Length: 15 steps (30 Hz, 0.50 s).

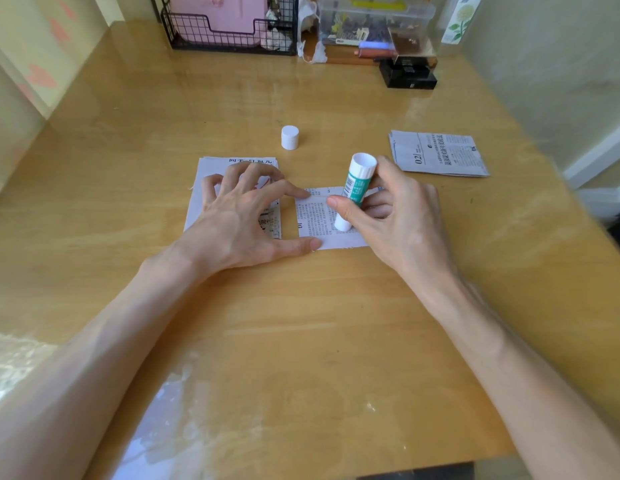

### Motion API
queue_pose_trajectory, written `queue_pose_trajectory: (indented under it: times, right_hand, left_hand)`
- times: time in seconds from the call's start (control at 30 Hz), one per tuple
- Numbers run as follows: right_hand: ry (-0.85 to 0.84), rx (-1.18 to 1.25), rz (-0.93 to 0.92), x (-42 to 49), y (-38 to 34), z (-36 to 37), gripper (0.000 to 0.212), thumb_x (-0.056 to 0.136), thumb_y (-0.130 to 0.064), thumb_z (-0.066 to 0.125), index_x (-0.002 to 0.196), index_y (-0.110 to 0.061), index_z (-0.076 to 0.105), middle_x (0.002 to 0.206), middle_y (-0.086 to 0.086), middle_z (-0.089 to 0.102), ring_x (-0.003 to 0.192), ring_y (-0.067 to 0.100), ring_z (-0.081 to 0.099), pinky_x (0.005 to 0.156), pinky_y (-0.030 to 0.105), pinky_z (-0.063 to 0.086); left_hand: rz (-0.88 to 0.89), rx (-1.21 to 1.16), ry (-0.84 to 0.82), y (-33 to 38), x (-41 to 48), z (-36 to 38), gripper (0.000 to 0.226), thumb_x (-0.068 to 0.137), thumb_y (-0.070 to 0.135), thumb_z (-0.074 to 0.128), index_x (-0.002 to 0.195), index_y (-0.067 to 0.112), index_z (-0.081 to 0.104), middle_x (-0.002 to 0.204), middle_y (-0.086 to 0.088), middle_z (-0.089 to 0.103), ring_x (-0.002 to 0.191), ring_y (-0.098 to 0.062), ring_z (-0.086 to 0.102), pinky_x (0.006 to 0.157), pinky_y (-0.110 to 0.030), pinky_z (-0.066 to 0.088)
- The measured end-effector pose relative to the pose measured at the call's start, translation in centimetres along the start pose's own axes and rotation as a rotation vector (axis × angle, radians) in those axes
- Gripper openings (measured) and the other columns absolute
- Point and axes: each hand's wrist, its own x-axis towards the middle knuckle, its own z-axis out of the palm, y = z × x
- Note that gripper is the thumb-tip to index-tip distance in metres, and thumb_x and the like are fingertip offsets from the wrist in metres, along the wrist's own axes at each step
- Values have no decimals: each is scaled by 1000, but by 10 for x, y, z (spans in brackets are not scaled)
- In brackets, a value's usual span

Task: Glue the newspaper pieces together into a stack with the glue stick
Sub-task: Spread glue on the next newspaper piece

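Glue stick (353, 192) is gripped by right hand (398, 220), tip down, base tilted toward far edge. Newspaper piece (313, 216) is pinned by spread left hand (239, 216).

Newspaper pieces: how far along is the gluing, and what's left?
Done: the cap is off and a stack lies under the left hand. In hand: the right hand holds the glue stick tip-down on a single piece, steadied by the left thumb and forefinger. Left: probably joining this piece, then the pile at far right. Which pile is already glued I cannot tell.
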Motion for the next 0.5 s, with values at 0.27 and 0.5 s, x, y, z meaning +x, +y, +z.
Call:
queue_pose_trajectory:
  times: [0.27, 0.5]
  right_hand:
    - [15, -47, 50, -1, 9, -15, 39, 87, -36, 86, 98, -11, 59, 85, -8, 76, 70, 4, 76, 68, 36, 65]
    - [20, -41, 120, -1, 18, -30, 36, 88, -32, 86, 102, -10, 62, 87, -9, 78, 72, 1, 76, 72, 36, 65]
  left_hand:
    - [4, -2, -1, 0, 0, 0, 81, 59, 103, 47, 128, 61, 53, 143, 21, 39, 144, -13, 26, 108, -35, 11]
    - [7, -15, -12, 0, -1, -1, 83, 58, 103, 47, 128, 59, 54, 141, 22, 39, 144, -11, 25, 108, -33, 10]
